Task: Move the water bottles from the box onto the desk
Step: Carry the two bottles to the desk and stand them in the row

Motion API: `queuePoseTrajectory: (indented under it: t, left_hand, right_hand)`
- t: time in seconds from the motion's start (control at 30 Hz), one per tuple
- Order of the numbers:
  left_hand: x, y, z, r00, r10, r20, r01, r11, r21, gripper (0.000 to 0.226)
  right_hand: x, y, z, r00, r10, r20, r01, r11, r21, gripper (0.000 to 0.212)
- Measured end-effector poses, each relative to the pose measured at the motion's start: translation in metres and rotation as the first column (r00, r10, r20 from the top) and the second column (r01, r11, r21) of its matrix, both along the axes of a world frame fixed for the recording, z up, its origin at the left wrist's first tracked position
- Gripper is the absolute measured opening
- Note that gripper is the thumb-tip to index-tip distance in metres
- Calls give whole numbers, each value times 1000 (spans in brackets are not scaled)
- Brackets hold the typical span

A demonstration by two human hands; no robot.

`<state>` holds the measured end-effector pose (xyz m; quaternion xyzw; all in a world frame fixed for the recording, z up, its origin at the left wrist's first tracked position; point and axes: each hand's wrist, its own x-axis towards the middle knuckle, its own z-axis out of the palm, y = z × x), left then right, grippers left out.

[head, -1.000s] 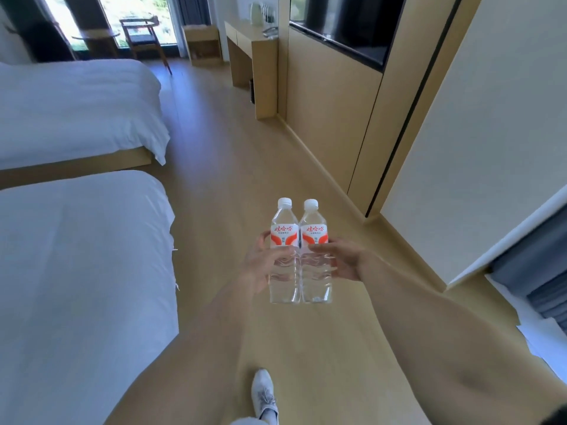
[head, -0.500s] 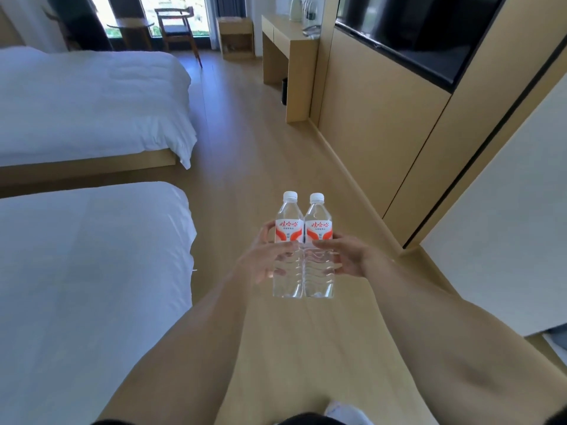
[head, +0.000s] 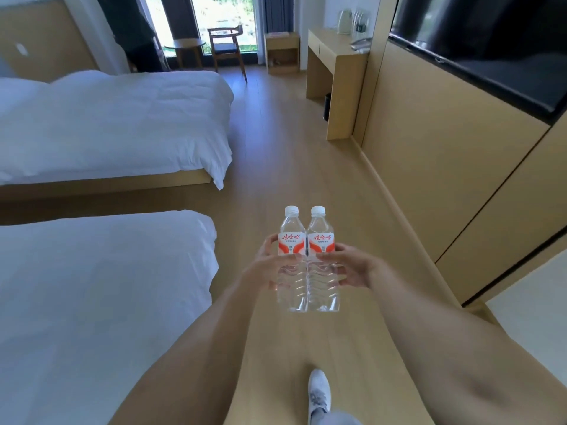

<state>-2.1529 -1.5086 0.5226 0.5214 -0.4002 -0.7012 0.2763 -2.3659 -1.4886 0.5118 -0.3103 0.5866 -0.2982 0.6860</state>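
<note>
Two clear water bottles with white caps and red-and-white labels stand upright side by side in front of me, pressed together. My left hand [head: 265, 266] grips the left bottle [head: 291, 259] round its middle. My right hand [head: 349, 266] grips the right bottle [head: 322, 259] the same way. The wooden desk [head: 336, 53] stands far ahead against the right wall, with a kettle [head: 344, 21] on its top. No box is in view.
Two beds with white covers, the near bed [head: 107, 286] and the far bed [head: 122, 118], line the left side. A wooden wall panel [head: 429, 148] with a black television [head: 491, 41] runs along the right. A chair [head: 227, 47], a round table and a small cabinet [head: 282, 50] stand by the window.
I have walked forward along the aisle with both bottles held the same way. The desk and far bed are nearer, and the white wall at the right has slid out of view.
</note>
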Motion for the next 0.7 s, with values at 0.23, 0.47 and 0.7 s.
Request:
queuePoseTrajectory:
  t: [0.23,0.47,0.7]
  left_hand:
    - [-34,-100,6,1000,18,14,-18,1000,6,76]
    - [-53,-183,10,999,41,22,-41,999,-6,77]
    - [-63,-277,0,1000,7,11,-7,1000,-13,77]
  right_hand:
    - [-35,-107,12,999,45,2,-45,999,11,49]
    - [-55,-196,18,998,67,12,-67,998,13,52]
    - [-66,-283,7,1000,30,6,-30,999,16,54]
